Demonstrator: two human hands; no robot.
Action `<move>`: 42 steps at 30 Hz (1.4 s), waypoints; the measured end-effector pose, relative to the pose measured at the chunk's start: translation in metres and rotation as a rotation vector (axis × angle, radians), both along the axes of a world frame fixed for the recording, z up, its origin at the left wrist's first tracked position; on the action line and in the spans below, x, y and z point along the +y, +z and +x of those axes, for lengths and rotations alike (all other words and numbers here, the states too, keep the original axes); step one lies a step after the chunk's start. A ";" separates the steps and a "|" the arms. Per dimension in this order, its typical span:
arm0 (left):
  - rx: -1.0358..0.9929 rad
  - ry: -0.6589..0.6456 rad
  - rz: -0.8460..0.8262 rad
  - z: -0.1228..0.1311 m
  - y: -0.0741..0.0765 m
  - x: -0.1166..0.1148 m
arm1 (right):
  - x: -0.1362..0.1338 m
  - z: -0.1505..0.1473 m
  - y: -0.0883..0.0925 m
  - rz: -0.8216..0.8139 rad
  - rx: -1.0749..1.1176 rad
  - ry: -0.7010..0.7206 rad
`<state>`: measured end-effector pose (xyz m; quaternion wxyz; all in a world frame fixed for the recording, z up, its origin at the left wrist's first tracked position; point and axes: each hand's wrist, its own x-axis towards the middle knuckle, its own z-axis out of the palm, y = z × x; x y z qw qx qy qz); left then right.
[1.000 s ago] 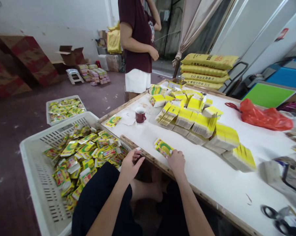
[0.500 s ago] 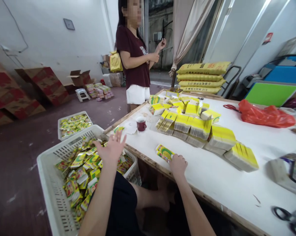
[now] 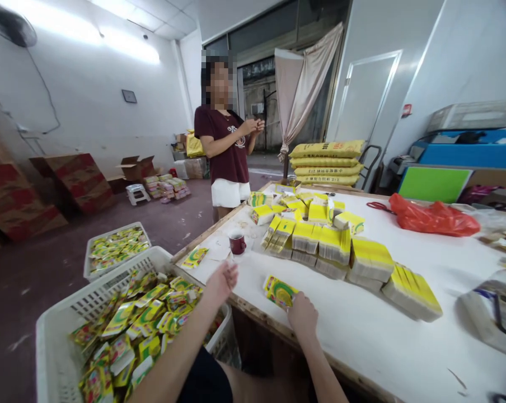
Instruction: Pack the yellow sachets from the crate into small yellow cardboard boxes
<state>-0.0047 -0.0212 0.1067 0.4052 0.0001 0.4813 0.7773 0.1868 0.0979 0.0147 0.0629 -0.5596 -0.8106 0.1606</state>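
My right hand (image 3: 304,316) is closed on the end of a flat yellow and green packet (image 3: 278,290), low over the white table (image 3: 362,336) near its front edge. My left hand (image 3: 223,281) is above the table edge, left of the packet, with its fingers curled; whether anything is in them is too blurred to tell. A dark red mug (image 3: 237,244) stands just beyond my left hand. Stacks of yellow flat cartons (image 3: 335,243) lie across the middle of the table. Another yellow packet (image 3: 195,257) lies at the table's left corner.
A white basket (image 3: 54,336) full of yellow packets stands at the lower left, a smaller tray (image 3: 89,268) behind it. A person (image 3: 225,134) stands beyond the table. A red plastic bag (image 3: 433,215) lies on the right; yellow sacks (image 3: 326,162) are stacked behind.
My left hand has moved from above the basket to the table edge, and its spread fingers have curled. My right hand still holds the packet. The view has tilted up.
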 end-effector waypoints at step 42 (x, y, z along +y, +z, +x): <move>0.439 -0.195 0.091 0.105 -0.049 -0.007 | -0.020 0.085 0.038 0.003 1.000 0.356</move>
